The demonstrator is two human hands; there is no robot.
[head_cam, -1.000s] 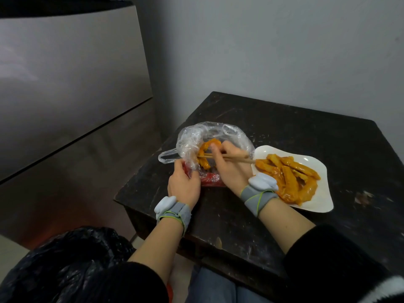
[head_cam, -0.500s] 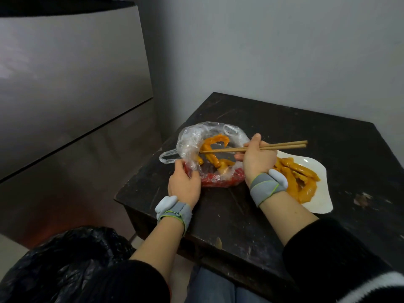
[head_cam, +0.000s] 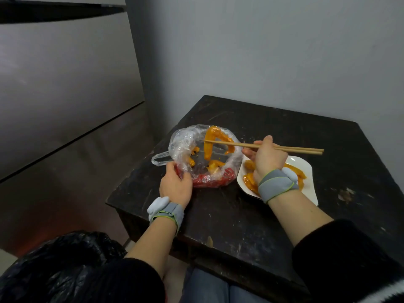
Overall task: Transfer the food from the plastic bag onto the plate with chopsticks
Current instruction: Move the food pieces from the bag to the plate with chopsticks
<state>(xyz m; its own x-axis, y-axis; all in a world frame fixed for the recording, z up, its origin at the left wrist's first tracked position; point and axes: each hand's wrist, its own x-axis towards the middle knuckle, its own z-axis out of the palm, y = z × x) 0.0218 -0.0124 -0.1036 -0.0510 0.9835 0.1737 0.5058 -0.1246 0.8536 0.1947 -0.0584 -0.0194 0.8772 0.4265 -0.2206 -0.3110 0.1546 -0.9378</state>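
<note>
A clear plastic bag point(head_cam: 181, 145) sits open on the dark table, with red sauce and several orange food pieces inside. My left hand point(head_cam: 176, 186) grips the bag's near left rim. My right hand point(head_cam: 267, 156) holds wooden chopsticks point(head_cam: 284, 148) level, their tips pinching a long curved orange piece point(head_cam: 209, 143) that hangs above the bag's opening. The white plate point(head_cam: 306, 169) lies to the right of the bag, with several orange pieces point(head_cam: 249, 180) on it, partly hidden by my right hand and wrist.
The black table point(head_cam: 251, 215) stands in a corner against a grey wall. A steel panel point(head_cam: 65, 84) rises on the left. A black garbage bag point(head_cam: 54, 265) sits low at the near left, beside the table's edge.
My right hand has pulled back to the right and risen, lifting a long orange piece out of the bag on the chopsticks. My left hand has stayed on the bag.
</note>
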